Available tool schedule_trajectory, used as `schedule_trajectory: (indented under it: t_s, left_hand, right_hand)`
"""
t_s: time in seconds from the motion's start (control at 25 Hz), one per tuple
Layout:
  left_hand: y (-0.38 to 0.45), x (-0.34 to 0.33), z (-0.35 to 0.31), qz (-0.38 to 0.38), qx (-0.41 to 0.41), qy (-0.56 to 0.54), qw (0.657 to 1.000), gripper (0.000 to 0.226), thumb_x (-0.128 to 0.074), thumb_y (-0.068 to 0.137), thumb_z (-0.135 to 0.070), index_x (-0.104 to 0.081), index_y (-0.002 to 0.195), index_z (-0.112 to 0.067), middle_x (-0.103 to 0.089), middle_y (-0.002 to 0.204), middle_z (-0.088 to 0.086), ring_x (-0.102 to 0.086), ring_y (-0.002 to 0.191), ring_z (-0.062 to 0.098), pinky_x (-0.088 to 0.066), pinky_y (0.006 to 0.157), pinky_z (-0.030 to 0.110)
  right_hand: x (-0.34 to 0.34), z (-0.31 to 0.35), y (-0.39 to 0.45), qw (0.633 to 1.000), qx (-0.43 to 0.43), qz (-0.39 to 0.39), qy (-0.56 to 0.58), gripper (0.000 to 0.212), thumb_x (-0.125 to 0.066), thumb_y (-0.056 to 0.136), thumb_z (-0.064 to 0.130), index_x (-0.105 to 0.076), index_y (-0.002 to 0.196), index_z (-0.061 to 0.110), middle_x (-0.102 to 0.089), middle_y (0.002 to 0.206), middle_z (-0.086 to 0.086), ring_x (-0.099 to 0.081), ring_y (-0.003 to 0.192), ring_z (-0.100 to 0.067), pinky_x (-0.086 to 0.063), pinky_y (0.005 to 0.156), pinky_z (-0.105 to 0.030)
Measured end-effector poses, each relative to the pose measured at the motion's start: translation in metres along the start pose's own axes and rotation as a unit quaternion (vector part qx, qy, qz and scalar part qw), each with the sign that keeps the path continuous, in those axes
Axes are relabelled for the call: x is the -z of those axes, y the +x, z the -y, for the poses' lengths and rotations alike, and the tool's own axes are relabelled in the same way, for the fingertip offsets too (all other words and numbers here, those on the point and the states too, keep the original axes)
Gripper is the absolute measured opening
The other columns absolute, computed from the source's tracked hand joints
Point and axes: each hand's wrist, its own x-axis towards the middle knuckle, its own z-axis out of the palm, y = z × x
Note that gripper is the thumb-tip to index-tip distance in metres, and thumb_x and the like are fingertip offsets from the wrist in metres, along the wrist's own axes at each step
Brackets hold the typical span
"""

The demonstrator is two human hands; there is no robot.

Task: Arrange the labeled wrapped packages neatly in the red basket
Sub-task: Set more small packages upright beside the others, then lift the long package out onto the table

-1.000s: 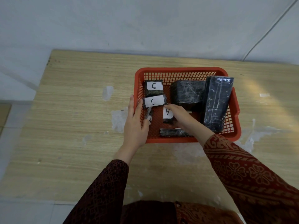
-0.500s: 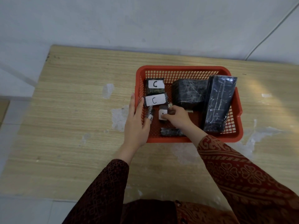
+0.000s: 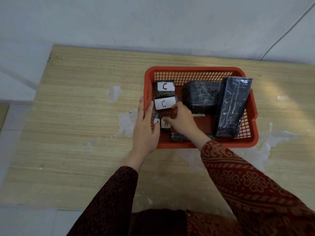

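The red basket (image 3: 194,69) stands on the wooden table (image 3: 81,103). Along its left side stand two black wrapped packages labeled C (image 3: 165,87) (image 3: 164,103) and, nearer me, two small packages labeled A (image 3: 157,122) (image 3: 165,124). My right hand (image 3: 181,119) reaches inside the basket and pinches the right A package. My left hand (image 3: 145,126) lies against the basket's left wall with the thumb over the rim, touching the left A package. A large unlabeled black package (image 3: 202,97) and a tall one (image 3: 232,106) fill the right side. A flat package (image 3: 179,137) lies at the front.
The table's left edge (image 3: 42,92) drops to a tiled floor. A grey wall (image 3: 153,23) runs behind the table, with a thin cable (image 3: 286,33) on it at the right. Worn white patches (image 3: 127,122) mark the tabletop beside the basket.
My right hand has carried the small A package leftward and set it beside the other A package at the basket's left wall. My left hand has stayed on the wall.
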Motion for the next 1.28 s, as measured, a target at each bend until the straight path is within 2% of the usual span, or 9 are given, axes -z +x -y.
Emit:
schedule_trajectory:
  t_s: [0.12, 0.36, 0.52, 0.64, 0.76, 0.84, 1.0, 1.16, 1.28]
  left_hand:
    - [0.0, -0.002, 0.003, -0.002, 0.0, 0.004, 1.0, 0.06, -0.052, 0.09, -0.004, -0.031, 0.146, -0.006, -0.007, 0.16, 0.013, 0.004, 0.12, -0.035, -0.018, 0.086, -0.012]
    - [0.001, -0.004, 0.006, -0.005, -0.017, 0.014, 1.0, 0.058, -0.052, 0.09, -0.009, -0.033, 0.145, -0.006, -0.007, 0.16, 0.013, 0.001, 0.121, -0.033, -0.019, 0.092, -0.008]
    - [0.001, -0.008, 0.007, -0.019, -0.034, 0.13, 0.991, 0.05, -0.05, 0.089, -0.022, -0.045, 0.137, -0.009, -0.017, 0.156, 0.02, -0.016, 0.144, 0.026, -0.021, 0.116, 0.043]
    - [-0.001, -0.014, -0.002, -0.033, -0.064, 0.199, 0.977, 0.039, -0.053, 0.087, -0.017, -0.055, 0.126, -0.009, -0.035, 0.149, 0.021, -0.022, 0.141, 0.036, -0.014, 0.114, 0.051]
    - [-0.005, -0.031, -0.031, -0.041, -0.08, 0.165, 0.982, 0.034, -0.047, 0.086, -0.019, -0.063, 0.115, -0.008, -0.06, 0.125, 0.015, -0.05, 0.122, 0.033, -0.028, 0.108, 0.052]
    - [-0.008, -0.052, -0.061, -0.015, -0.096, 0.132, 0.986, 0.035, -0.043, 0.086, -0.02, -0.064, 0.111, -0.008, -0.066, 0.111, 0.011, -0.059, 0.106, 0.029, -0.037, 0.103, 0.05]
    - [-0.019, -0.099, -0.102, 0.051, -0.085, 0.102, 0.99, 0.029, -0.049, 0.089, -0.015, -0.061, 0.114, -0.01, -0.065, 0.109, 0.007, -0.059, 0.1, 0.024, -0.046, 0.091, 0.041]
    - [-0.028, -0.115, -0.104, 0.06, -0.074, 0.159, 0.983, 0.02, -0.052, 0.088, -0.015, -0.063, 0.104, -0.011, -0.066, 0.092, 0.005, -0.061, 0.08, 0.023, -0.047, 0.066, 0.034]
    - [-0.028, -0.114, -0.106, 0.049, -0.065, 0.18, 0.98, 0.014, -0.052, 0.088, -0.017, -0.065, 0.089, -0.012, -0.065, 0.077, 0.004, -0.058, 0.064, 0.019, -0.037, 0.051, 0.026]
  right_hand:
    - [-0.01, 0.007, -0.003, 0.999, 0.001, 0.001, -0.049, 0.058, -0.074, 0.072, 0.047, -0.049, 0.11, 0.011, -0.053, 0.114, -0.011, -0.054, 0.102, -0.026, -0.048, 0.082, -0.038]
    - [-0.016, 0.009, -0.012, 0.997, 0.022, -0.022, -0.074, 0.055, -0.071, 0.077, 0.042, -0.049, 0.112, 0.006, -0.052, 0.117, -0.016, -0.055, 0.101, -0.033, -0.047, 0.08, -0.039]
    - [0.013, -0.003, -0.037, 0.991, 0.111, -0.048, -0.051, 0.032, -0.065, 0.085, 0.027, -0.055, 0.108, 0.007, -0.055, 0.11, -0.013, -0.056, 0.099, -0.028, -0.044, 0.077, -0.033]
    - [0.048, -0.022, -0.061, 0.987, 0.135, -0.075, -0.034, 0.024, -0.061, 0.088, 0.023, -0.059, 0.108, 0.01, -0.057, 0.105, -0.007, -0.056, 0.097, -0.021, -0.045, 0.08, -0.029]
    - [0.085, -0.059, -0.076, 0.981, 0.118, -0.155, 0.001, 0.017, -0.062, 0.087, 0.016, -0.062, 0.103, 0.009, -0.057, 0.1, -0.007, -0.056, 0.092, -0.018, -0.041, 0.079, -0.024]
    - [0.107, -0.083, -0.078, 0.972, 0.076, -0.223, 0.02, 0.016, -0.063, 0.085, 0.012, -0.062, 0.101, 0.007, -0.056, 0.102, -0.009, -0.055, 0.091, -0.019, -0.045, 0.081, -0.029]
    - [0.121, -0.097, -0.063, 0.964, 0.032, -0.259, 0.044, 0.051, -0.066, 0.082, 0.017, -0.044, 0.127, 0.007, -0.043, 0.128, -0.016, -0.047, 0.115, -0.028, -0.045, 0.094, -0.034]
    - [0.105, -0.088, -0.042, 0.972, -0.011, -0.207, -0.108, 0.102, -0.069, 0.078, 0.04, -0.002, 0.15, 0.014, -0.022, 0.151, -0.027, -0.028, 0.136, -0.041, -0.032, 0.108, -0.05]
    - [0.089, -0.089, -0.032, 0.956, -0.015, -0.223, -0.19, 0.109, -0.072, 0.072, 0.049, -0.002, 0.15, 0.02, -0.029, 0.148, -0.027, -0.031, 0.135, -0.043, -0.037, 0.102, -0.052]
